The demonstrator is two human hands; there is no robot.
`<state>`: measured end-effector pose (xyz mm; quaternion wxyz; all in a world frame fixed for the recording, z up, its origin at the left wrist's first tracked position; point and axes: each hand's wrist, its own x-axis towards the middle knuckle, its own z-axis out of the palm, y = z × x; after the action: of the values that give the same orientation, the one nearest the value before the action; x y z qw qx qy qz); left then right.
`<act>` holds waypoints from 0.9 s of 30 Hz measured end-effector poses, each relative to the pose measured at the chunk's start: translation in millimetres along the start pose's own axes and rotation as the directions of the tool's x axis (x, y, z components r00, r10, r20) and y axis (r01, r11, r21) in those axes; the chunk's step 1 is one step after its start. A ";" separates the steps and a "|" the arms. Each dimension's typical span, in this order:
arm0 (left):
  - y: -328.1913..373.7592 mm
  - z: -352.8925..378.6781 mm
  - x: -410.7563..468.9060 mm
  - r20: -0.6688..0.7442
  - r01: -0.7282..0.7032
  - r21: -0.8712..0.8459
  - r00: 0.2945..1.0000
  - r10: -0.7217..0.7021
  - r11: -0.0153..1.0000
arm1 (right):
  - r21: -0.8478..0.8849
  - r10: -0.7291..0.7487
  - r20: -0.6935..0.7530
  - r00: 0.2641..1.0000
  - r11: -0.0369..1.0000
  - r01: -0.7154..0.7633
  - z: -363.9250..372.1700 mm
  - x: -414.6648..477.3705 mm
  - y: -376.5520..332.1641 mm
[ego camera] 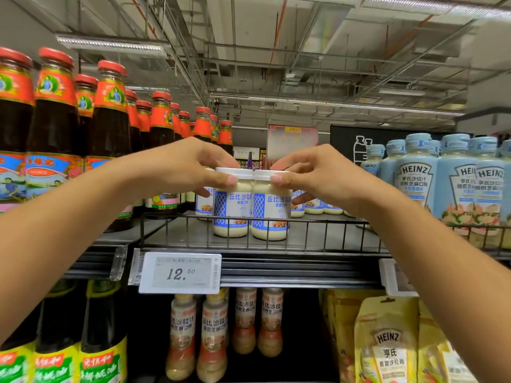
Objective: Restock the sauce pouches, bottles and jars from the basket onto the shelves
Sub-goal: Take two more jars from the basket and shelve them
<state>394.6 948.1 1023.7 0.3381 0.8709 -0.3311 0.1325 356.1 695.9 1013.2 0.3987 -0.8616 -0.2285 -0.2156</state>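
Left hand point(188, 164) pinches the white lid of the left salad-dressing jar point(232, 208), thumb on the lid's front edge and the other fingers curled over the back. Right hand point(312, 172) is doing the exact same thing on the right salad-dressing jar point(272, 211), thumb pressed on the front rim of its lid. So both hands are closed on lids, 1 jar each.

The 2 jars stand upright and touch side by side on the grey top shelf point(331, 236), just behind the black wire rail point(304, 223) at its front edge. Creamy white stuff inside, blue-and-white labels facing out.

Further back on the same shelf there are more jars of the same kind point(313, 207), and a red sign card point(293, 142) sticks up behind them. Off to the left it's a whole crowd of dark oyster sauce bottles point(110, 120) with red caps. To the right are pale-blue Heinz bottles point(417, 183).

A price tag point(179, 273) reading 12.50 is clipped to the shelf edge right below the jars. On the next level down are 4 small dressing bottles point(213, 333). Yellow Heinz pouches point(387, 344) sit to their right, and dark bottles with green-and-yellow labels point(102, 349) to their left.
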 end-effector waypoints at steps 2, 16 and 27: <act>-3.0 -1.4 0.5 0.066 0.006 -0.011 0.998 -0.005 1.000 | -0.040 -0.018 -0.026 1.000 0.999 0.017 -0.2 0.7 1.0; 7.5 16.2 29.9 0.060 -0.136 0.314 0.991 0.124 0.940 | -0.100 0.039 -0.090 0.995 0.994 -0.048 -27.6 -0.8 22.4; 21.1 37.6 72.5 0.145 -0.204 0.554 0.978 0.148 0.807 | -0.210 0.095 -0.102 0.990 0.971 -0.115 -35.5 10.5 34.5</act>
<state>434.8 875.7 1039.6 0.0351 0.9027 -0.3717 0.2139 377.3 650.5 1019.6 0.3238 -0.8998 -0.1394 -0.2570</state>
